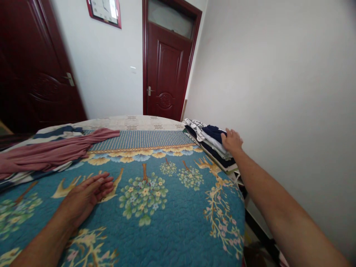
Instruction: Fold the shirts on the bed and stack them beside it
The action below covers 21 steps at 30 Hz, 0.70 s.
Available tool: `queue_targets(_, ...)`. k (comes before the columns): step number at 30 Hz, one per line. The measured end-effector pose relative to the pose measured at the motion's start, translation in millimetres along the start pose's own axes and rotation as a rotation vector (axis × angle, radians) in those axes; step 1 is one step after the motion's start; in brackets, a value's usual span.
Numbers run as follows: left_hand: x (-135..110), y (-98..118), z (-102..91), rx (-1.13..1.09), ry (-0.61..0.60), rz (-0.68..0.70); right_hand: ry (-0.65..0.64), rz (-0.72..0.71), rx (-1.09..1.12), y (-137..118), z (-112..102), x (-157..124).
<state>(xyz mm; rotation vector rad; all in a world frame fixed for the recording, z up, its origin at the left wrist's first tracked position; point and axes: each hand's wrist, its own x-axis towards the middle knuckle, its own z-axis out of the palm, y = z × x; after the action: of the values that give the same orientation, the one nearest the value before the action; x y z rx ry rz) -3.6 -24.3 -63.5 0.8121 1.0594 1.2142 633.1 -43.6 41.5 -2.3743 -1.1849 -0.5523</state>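
Observation:
A pile of folded clothes stands at the far right edge of the bed, with a dark navy folded garment (213, 130) and a grey-and-white patterned garment (194, 126) on top. My right hand (233, 141) reaches to the pile's right end and touches the navy garment, its fingers somewhat apart; I see no cloth pinched in them. Over the teal floral bedspread (178, 215), my left hand (89, 193) is open with loosely extended fingers and nothing in it. Beyond it, at the left, a crumpled pink garment (55, 150) lies across a blue-and-white striped cloth (59, 132).
A white patterned sheet (139, 122) shows along the bed's far side. Behind stand a dark red door (169, 66) and a second door (36, 66) at left. A wall clock (105, 11) hangs between them. The plain wall (278, 74) runs close along the right.

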Motion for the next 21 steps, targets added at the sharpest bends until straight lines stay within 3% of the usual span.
queue_targets(3, 0.4, -0.6, -1.0, -0.019, -0.001, -0.002, -0.134, -0.042, -0.082, -3.5, 23.0, -12.5)
queue_targets(6, 1.2, -0.3, -0.8, -0.025, -0.008, -0.003, -0.119, -0.039, -0.132, -3.6, 33.6, -18.5)
queue_targets(13, -6.2, 1.3, 4.8, -0.048, -0.009, 0.008, -0.189, -0.037, -0.108, -10.8, 13.3, -23.6)
queue_targets(16, -12.4, 1.6, 6.0, -0.073, -0.001, 0.037, -0.24, -0.032, -0.055, -2.0, 13.3, -20.6)
queue_targets(18, -10.0, 3.1, 1.4, -0.038, 0.054, 0.091, -0.25, 0.016, -0.006, 6.9, 24.8, -13.3)
queue_targets(21, -0.2, 9.0, -16.0, 0.012, 0.249, 0.207, -0.172, 0.079, 0.138, 13.2, 45.1, -8.7)
